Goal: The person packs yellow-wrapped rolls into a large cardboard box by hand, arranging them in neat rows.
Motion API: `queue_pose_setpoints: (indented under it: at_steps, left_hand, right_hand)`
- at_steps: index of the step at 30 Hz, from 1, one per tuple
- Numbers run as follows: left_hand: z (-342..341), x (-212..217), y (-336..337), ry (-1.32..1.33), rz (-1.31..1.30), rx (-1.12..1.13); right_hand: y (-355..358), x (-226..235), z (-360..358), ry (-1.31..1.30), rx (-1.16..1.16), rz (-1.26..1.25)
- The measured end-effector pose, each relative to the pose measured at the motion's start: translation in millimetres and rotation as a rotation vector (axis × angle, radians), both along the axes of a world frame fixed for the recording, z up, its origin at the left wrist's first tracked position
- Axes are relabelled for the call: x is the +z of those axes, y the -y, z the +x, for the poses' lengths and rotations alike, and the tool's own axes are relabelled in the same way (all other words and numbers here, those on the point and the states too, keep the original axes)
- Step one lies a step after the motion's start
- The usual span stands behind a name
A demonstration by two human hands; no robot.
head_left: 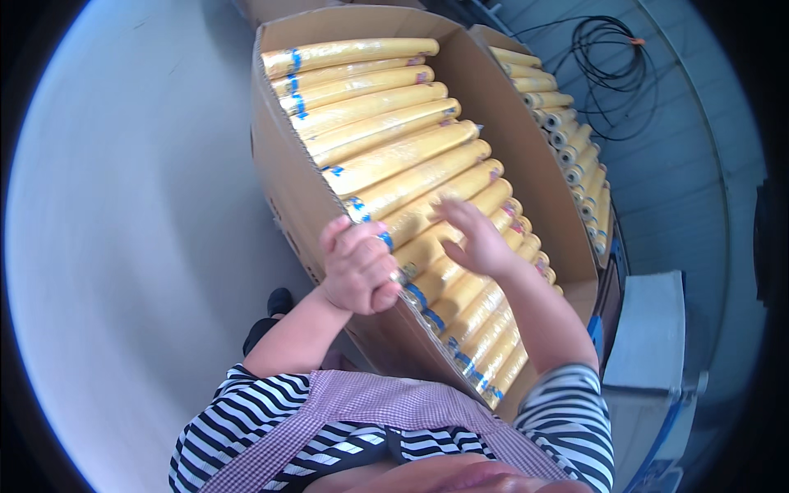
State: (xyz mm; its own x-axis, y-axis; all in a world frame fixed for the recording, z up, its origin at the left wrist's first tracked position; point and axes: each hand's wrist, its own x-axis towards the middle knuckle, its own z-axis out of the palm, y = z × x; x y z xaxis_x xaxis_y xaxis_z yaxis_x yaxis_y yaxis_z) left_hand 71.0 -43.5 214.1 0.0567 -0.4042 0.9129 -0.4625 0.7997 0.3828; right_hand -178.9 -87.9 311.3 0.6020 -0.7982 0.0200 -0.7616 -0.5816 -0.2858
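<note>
A large cardboard box (283,177) stands in front of me, packed with several long yellow wrapped rolls (386,131) with blue tape at their ends. My left hand (357,267) is curled at the box's near left wall, fingers closed on the end of one yellow roll (411,215). My right hand (472,238) hovers over the middle of the rolls with its fingers spread, touching or just above them; it holds nothing.
A second cardboard box (567,148) with more yellow rolls stands to the right. A coiled black cable (612,62) lies on the floor behind it. A pale blue-grey block (653,329) sits at lower right. Grey floor (123,205) spreads to the left.
</note>
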Motion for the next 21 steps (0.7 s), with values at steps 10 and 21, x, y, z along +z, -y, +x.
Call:
queue_pose_setpoints:
  at_steps: [10, 21]
  left_hand:
    - [-9, 9, -1, 0.105, -0.049, 0.064]
    - [14, 15, -8, 0.386, 0.075, 0.078]
  right_hand:
    - [-350, 30, -175, 0.311, -0.98, 0.122]
    - [-364, -6, -167, 0.636, -1.0, -0.185]
